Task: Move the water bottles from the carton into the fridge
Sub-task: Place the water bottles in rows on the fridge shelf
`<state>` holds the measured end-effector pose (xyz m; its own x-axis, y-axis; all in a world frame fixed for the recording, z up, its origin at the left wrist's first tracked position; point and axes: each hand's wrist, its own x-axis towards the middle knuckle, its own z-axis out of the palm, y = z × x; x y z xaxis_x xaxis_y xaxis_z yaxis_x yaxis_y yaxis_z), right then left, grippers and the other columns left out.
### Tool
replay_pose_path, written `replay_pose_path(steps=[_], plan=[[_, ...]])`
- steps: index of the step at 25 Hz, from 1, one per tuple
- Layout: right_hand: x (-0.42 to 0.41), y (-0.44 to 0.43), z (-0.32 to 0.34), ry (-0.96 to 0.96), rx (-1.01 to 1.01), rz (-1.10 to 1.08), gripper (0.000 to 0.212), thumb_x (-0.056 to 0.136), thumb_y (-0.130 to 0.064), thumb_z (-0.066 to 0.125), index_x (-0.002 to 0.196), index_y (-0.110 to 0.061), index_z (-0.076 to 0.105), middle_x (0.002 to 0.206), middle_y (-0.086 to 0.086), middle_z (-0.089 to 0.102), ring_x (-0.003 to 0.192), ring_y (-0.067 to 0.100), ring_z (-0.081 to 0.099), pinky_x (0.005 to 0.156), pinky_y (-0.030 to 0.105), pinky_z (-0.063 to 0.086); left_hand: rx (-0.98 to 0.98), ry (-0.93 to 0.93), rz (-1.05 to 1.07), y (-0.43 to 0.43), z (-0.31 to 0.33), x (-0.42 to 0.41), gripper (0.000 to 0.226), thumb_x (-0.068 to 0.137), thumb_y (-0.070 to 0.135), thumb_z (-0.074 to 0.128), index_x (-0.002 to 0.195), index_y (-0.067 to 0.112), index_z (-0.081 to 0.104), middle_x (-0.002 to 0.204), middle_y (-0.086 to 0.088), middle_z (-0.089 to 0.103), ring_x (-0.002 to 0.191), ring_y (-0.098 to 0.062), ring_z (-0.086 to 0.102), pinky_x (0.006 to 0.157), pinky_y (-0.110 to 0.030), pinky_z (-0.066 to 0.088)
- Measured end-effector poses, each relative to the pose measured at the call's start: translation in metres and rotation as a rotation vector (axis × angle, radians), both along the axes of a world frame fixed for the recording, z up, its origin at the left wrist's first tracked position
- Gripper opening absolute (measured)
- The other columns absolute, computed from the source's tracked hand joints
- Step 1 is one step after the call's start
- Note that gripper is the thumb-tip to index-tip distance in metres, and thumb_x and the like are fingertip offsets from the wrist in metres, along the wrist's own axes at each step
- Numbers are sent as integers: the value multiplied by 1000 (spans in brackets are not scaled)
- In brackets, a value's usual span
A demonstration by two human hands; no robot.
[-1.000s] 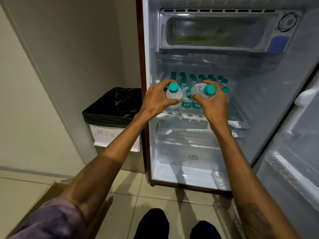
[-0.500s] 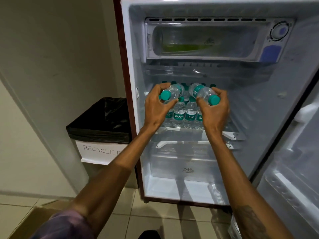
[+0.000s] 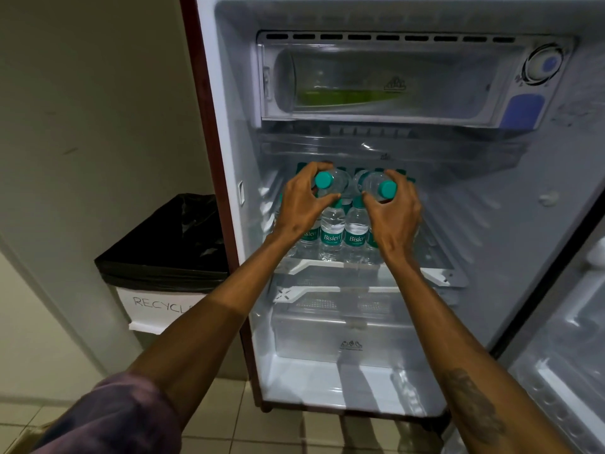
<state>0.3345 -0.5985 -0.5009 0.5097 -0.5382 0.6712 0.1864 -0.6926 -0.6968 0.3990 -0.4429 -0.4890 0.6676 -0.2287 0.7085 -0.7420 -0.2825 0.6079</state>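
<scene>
The small fridge [image 3: 229, 158] stands open in front of me. Several clear water bottles [image 3: 332, 235] with teal caps and teal labels stand upright on its middle shelf [image 3: 435, 273]. My left hand [image 3: 301, 204] grips one bottle [image 3: 334, 183] lying on its side above the standing ones, cap towards me. My right hand [image 3: 397, 217] grips a second bottle [image 3: 376, 186] the same way, right beside the first. A corner of the brown carton [image 3: 19, 439] shows at the bottom left.
A bin [image 3: 170, 257] lined with a black bag and labelled RECYCLE stands left of the fridge against the wall. The freezer box [image 3: 393, 83] sits at the top, a clear drawer [image 3: 343, 335] at the bottom. The fridge door [image 3: 563, 355] hangs open on the right.
Both bottles have tipped from upright to lying on their sides and moved deeper in, above the standing bottles. My view has shifted closer to the fridge.
</scene>
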Motion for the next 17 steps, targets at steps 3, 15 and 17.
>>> replay_pose_path(steps=[3,15,17], plan=[[16,-4,9,44,-45,-41,49,80,-27,77,124,-14,60,118,7,63,103,18,59,80,18,42,37,42,4,-9,5,15,53,77,19,82,123,9,58,117,-5,67,99,-9,62,80,-9,53],[71,-27,47,502,-113,-179,43,79,-48,71,58,-20,47,57,-5,48,50,11,46,51,21,28,439,326,26,-53,28,69,72,69,24,88,132,14,55,130,-7,62,112,-23,64,88,-25,55],[75,-34,41,570,-152,-165,39,78,-49,72,71,-18,51,70,-1,55,58,17,49,62,25,36,487,369,42,-57,28,77,77,67,27,89,135,14,54,132,-6,61,118,-24,61,95,-29,53]])
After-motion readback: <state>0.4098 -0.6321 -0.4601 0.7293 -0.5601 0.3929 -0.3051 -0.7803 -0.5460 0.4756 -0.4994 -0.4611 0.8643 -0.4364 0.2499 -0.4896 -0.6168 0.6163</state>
